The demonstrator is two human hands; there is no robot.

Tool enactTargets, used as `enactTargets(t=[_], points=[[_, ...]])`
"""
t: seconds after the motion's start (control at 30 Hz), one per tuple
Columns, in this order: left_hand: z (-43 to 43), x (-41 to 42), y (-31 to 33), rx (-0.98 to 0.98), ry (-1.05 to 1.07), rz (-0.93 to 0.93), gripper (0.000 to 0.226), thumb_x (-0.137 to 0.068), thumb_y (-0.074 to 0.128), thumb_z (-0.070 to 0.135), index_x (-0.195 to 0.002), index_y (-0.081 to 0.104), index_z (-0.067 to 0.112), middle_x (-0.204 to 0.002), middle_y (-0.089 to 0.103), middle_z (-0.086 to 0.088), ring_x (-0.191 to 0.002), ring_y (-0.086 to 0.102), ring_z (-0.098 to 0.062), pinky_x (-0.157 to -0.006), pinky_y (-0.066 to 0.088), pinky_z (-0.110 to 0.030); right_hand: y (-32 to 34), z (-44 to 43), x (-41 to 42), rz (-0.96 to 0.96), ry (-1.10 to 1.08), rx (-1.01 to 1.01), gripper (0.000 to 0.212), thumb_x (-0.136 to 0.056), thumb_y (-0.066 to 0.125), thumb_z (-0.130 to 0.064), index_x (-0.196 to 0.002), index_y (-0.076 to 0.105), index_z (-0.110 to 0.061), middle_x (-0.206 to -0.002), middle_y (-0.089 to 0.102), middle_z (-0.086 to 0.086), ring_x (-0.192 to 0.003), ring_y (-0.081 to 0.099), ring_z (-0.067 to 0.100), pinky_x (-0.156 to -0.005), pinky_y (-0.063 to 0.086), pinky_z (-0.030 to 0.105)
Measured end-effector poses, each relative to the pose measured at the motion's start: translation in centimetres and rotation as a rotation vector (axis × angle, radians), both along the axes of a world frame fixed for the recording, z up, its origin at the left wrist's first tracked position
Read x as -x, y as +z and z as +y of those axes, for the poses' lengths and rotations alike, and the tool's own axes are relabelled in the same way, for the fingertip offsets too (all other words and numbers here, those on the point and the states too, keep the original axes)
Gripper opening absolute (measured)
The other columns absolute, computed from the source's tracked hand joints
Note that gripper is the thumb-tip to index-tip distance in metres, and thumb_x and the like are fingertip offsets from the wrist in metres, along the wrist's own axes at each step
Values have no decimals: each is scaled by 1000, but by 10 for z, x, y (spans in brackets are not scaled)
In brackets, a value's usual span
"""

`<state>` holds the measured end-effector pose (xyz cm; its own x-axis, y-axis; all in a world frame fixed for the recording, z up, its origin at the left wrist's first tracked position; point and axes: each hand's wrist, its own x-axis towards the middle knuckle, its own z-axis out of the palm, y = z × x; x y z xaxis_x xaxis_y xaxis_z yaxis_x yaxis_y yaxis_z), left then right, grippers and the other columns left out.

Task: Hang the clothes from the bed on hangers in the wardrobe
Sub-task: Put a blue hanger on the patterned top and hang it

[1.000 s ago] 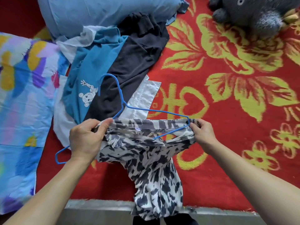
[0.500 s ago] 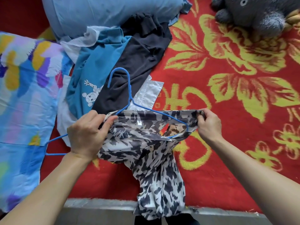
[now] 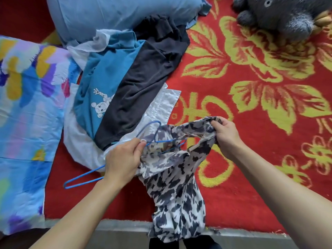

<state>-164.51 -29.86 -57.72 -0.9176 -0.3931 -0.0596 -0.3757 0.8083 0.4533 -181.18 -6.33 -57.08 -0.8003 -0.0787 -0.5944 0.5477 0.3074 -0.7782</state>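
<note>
A black-and-white patterned garment (image 3: 177,191) hangs over the bed's front edge, its top held up between my hands. My left hand (image 3: 124,160) pinches a blue wire hanger (image 3: 84,178) near its neck; the hanger's right arm runs inside the garment's opening and its hook rises just above my fingers. My right hand (image 3: 225,136) grips the garment's top edge at the right. Behind them a pile of clothes lies on the bed: a blue shirt with a cartoon print (image 3: 106,83), a black garment (image 3: 143,81) and a white one (image 3: 161,106).
The bed has a red blanket with yellow flowers (image 3: 251,72). A colourful pillow (image 3: 27,123) lies at the left, a light blue pillow (image 3: 116,13) at the back, a grey plush toy (image 3: 283,13) at the back right. The bed's grey front edge (image 3: 122,229) runs along the bottom.
The hanger has tilted and slid left and down, its hook now low near my left hand. My right hand has pulled the garment's edge up and to the right.
</note>
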Motion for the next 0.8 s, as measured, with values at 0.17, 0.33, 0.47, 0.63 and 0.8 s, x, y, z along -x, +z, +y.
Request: enactTargets(t=[0.17, 0.33, 0.47, 0.63, 0.8], points=[[0, 6, 11, -344, 184, 81, 38, -89, 44, 50, -69, 50, 18, -48, 42, 1, -55, 49, -22, -56, 40, -42, 29, 20, -29, -284, 866, -107, 11, -90, 64, -16, -99, 70, -14, -90, 74, 1, -75, 63, 10, -70, 53, 31], [1, 22, 54, -366, 50, 154, 39, -74, 48, 44, -63, 43, 7, -49, 36, -7, -51, 39, -26, -51, 36, -43, 68, 9, -25, 723, 666, -502, 21, -79, 74, -33, -98, 69, -26, -98, 65, -9, -90, 60, 9, -76, 54, 35], [-4, 32, 107, -391, -46, 239, 26, -74, 46, 33, -64, 44, 9, -50, 38, -9, -49, 37, -25, -49, 35, -42, 123, -31, -13, 1067, 892, -353, 33, -80, 74, -35, -112, 67, -27, -106, 63, -7, -96, 56, 15, -76, 47, 33], [-30, 24, 180, -86, -91, 320, 22, -79, 41, 34, -81, 54, 17, -56, 51, 2, -54, 51, -26, -50, 39, -35, 176, -47, -15, 1102, 990, -323, 18, -88, 63, -40, -88, 73, -25, -82, 67, -13, -79, 55, 12, -64, 44, 34], [-45, -5, 229, 381, -5, 205, 17, -67, 55, 16, -82, 47, 12, -70, 56, -7, -58, 58, -36, -41, 31, -31, 232, -37, -19, 1029, 915, -339, 17, -91, 58, -39, -85, 61, -24, -78, 61, -8, -71, 55, 16, -64, 45, 35]])
